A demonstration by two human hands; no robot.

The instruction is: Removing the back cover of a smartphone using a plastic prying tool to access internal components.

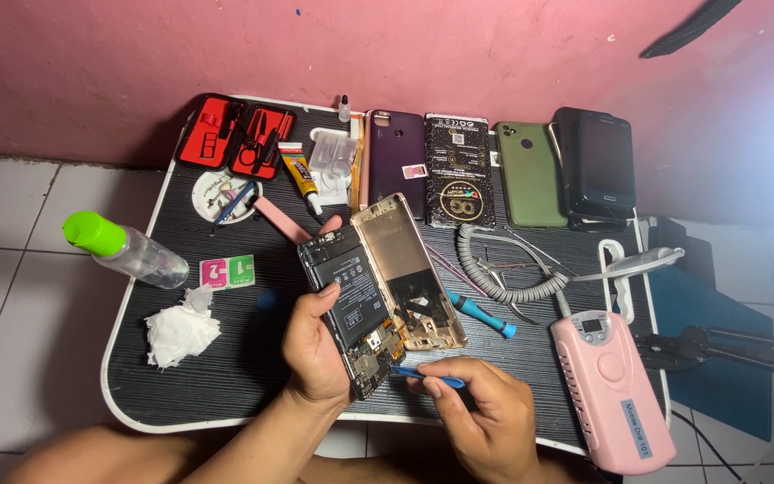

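1. Left hand (313,345) grips the opened phone (356,300) from below, thumb across its battery, at table (226,376) centre.
2. Right hand (481,417) at five o'clock pinches a blue pry tool (423,374), tip at the phone's bottom edge.
3. Gold back cover (409,269) hinges open at three o'clock of the phone.
4. Pink device (615,394) sits at four o'clock, bottle (123,249) at nine, tissue (179,330) at eight.
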